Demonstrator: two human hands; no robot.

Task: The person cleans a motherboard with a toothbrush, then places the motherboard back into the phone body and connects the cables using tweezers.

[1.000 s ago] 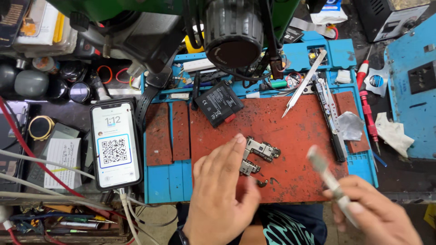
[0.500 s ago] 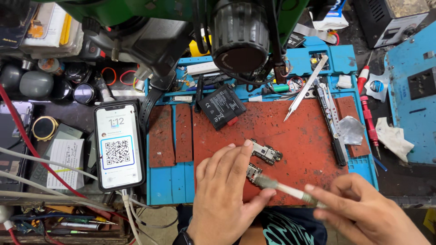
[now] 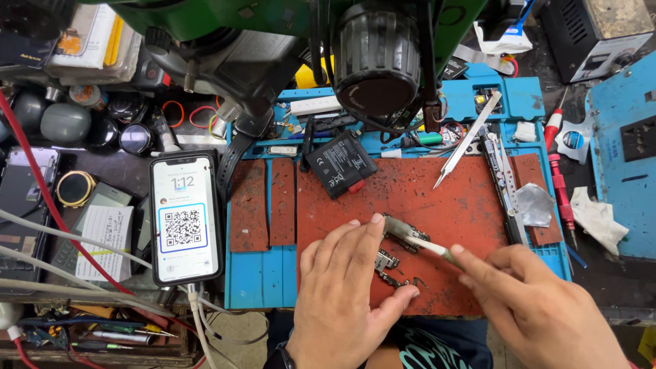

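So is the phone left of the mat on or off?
On. The phone lies face up with its screen lit, showing a clock and a square code; a cable is plugged into its bottom end.

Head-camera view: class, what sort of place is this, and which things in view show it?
Most likely a phone or small-electronics repair bench. A microscope head hangs over a red work mat, tweezers and a loose black battery lie on it, and the right hand brushes a small circuit part.

Bright, even overhead light, soft shadows, sharp centre; the near microscope (image 3: 379, 61) blurs, edges bend slightly.
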